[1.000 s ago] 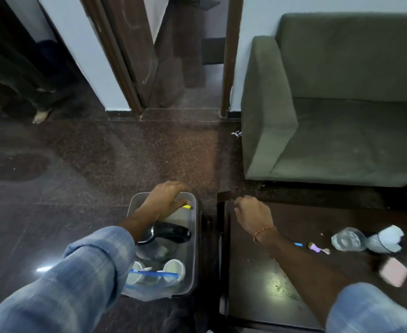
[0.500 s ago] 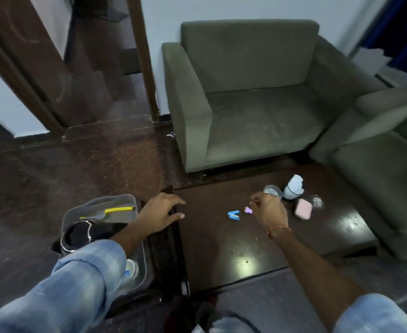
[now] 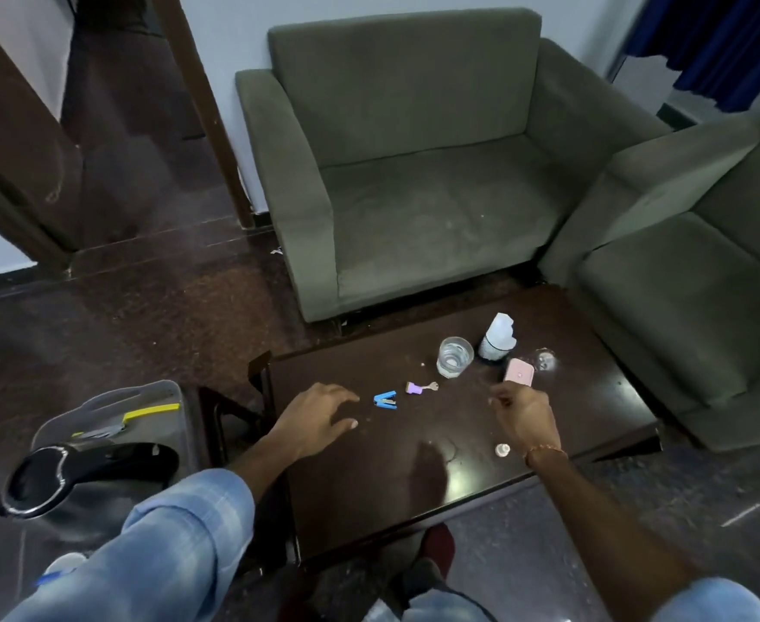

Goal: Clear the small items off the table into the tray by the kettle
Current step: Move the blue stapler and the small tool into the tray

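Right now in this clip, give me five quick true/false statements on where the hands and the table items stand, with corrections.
1. The left hand grips the blue clip. False: its fingers are spread beside the clip, holding nothing.
2. The glass stands upright on the table. True.
3. The purple-headed key lies in the tray. False: it lies on the table, between the blue clip and the glass.
4. The pink case sits just beyond the right hand. True.
5. The kettle stands on the table. False: it is in the tray on the floor, left of the table.
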The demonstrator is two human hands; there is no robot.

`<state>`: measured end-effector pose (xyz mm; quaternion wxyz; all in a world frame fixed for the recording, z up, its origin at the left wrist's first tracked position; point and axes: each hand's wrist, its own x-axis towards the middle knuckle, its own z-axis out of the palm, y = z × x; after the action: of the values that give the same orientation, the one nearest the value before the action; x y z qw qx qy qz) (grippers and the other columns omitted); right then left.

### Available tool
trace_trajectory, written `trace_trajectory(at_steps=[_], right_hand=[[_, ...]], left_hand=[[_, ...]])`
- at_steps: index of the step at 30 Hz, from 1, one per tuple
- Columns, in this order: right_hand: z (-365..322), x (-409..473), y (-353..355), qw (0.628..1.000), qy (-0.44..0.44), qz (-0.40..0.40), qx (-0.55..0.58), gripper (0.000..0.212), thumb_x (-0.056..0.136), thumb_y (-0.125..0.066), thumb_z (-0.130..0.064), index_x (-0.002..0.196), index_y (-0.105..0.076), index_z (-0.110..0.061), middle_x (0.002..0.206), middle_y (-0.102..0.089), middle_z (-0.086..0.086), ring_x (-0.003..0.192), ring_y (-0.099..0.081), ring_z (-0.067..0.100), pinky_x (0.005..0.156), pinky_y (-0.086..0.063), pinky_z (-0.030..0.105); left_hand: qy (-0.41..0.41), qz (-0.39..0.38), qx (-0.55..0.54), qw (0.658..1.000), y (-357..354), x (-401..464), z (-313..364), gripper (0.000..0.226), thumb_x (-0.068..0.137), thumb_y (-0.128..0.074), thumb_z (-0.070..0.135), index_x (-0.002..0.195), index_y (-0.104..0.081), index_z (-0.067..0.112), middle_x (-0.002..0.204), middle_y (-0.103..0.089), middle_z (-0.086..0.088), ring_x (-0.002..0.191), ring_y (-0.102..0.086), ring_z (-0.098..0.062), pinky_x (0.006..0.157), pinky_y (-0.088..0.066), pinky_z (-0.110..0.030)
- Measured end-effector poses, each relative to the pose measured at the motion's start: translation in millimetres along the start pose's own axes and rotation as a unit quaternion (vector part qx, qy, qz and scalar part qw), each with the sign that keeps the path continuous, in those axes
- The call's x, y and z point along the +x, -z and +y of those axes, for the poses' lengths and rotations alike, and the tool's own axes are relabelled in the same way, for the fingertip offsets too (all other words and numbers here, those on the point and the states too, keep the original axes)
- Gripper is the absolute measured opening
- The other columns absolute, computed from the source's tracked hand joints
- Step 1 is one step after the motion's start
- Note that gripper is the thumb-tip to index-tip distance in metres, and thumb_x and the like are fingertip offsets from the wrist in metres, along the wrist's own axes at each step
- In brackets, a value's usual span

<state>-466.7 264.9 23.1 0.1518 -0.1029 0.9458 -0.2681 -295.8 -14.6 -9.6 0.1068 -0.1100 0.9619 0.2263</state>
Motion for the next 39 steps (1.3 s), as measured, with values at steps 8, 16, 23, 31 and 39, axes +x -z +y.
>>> trace_trajectory(at_steps=[8, 16, 23, 31, 39], right_hand=[[44.4, 68.3, -9.5, 0.990, 0.057, -0.123, -0.041, 0.020, 0.082, -0.059, -0.013, 0.098, -0.072, -0.013, 0.091, -0.072, 0.018, 0.089, -0.067, 0.037, 0.077, -0.052, 0.035], [24.4, 116.0, -89.2, 0.956, 0.155, -0.227, -0.101, 0.034, 0.087, -0.059, -0.021, 0.121, -0.065, -0.019, 0.105, -0.072, 0.013, 0.100, -0.065, 0.035, 0.086, -0.051, 0.036], [23.5, 157.5, -151.2, 0.941, 0.162, -0.265, -0.133, 0.040, 0.087, -0.060, -0.022, 0.127, -0.060, -0.020, 0.113, -0.068, 0.011, 0.107, -0.062, 0.032, 0.089, -0.049, 0.036], [43.7, 196.0, -233.2, 0.932, 0.186, -0.265, -0.162, 0.043, 0.084, -0.060, -0.018, 0.127, -0.055, -0.021, 0.127, -0.059, 0.013, 0.105, -0.062, 0.036, 0.087, -0.052, 0.040], [56.1, 192.4, -265.9, 0.932, 0.197, -0.254, -0.170, 0.018, 0.088, -0.052, -0.011, 0.104, -0.060, -0.014, 0.105, -0.060, 0.010, 0.092, -0.063, 0.033, 0.074, -0.049, 0.039]], left_hand=[[0.063, -0.041, 0.000, 0.997, -41.1, 61.7, 52.2, 0.047, 0.091, -0.063, 0.038, 0.135, -0.054, 0.026, 0.135, -0.057, 0.003, 0.123, -0.050, -0.018, 0.103, -0.044, -0.036], [0.148, -0.078, -0.014, 0.986, -90.1, 99.6, 43.8, 0.049, 0.090, -0.063, 0.033, 0.136, -0.052, 0.025, 0.136, -0.057, 0.003, 0.122, -0.051, -0.021, 0.100, -0.046, -0.040], [0.162, -0.106, 0.032, 0.981, -128.3, 139.1, 9.7, 0.052, 0.090, -0.062, 0.034, 0.138, -0.047, 0.021, 0.136, -0.055, -0.002, 0.122, -0.052, -0.025, 0.100, -0.047, -0.043], [0.143, -0.111, 0.078, 0.980, -192.0, 192.7, -35.8, 0.065, 0.088, -0.066, 0.035, 0.144, -0.036, 0.019, 0.135, -0.049, -0.004, 0.120, -0.050, -0.027, 0.094, -0.048, -0.042], [0.160, -0.080, 0.072, 0.981, -212.3, 198.0, -44.4, 0.037, 0.096, -0.056, 0.027, 0.131, -0.049, 0.019, 0.125, -0.052, -0.002, 0.114, -0.050, -0.025, 0.089, -0.046, -0.039]])
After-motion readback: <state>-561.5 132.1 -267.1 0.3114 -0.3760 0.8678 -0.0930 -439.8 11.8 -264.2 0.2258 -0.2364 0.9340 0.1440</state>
